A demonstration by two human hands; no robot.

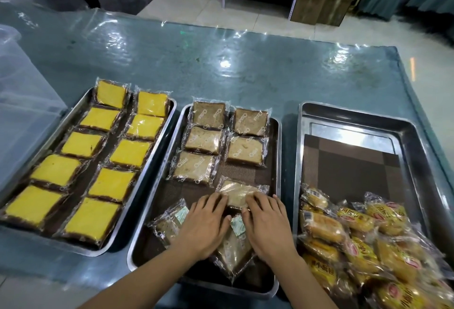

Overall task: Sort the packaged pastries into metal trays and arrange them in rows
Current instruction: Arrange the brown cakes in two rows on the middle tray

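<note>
Pressing down with both hands, the person works at the middle tray (277, 185) in the lower centre of the frame. The left hand (205, 225) and the right hand (266, 227) lie side by side, fingers stretched out nearly flat, their tips touching a wrapped brown slice (239, 194) that sits just below the right-hand row of that tray. Neither hand is closed around it; the fingers rest on the wrapper. Above it five more brown slices (204, 141) lie in two rows, three on the left and two on the right. Two other brown packets lie loose and tilted near the wrists, one partly under the palms (233, 252), one to the left (169, 225). The left tray (152, 161) holds ten yellow cakes (108, 183) in two neat rows. The right tray (417, 136) has a brown mat (351, 163) and, at its lower end, a heap of orange bun packets (356, 242) spilling over the rim. All three trays stand on a table (221, 67) covered in shiny plastic.
</note>
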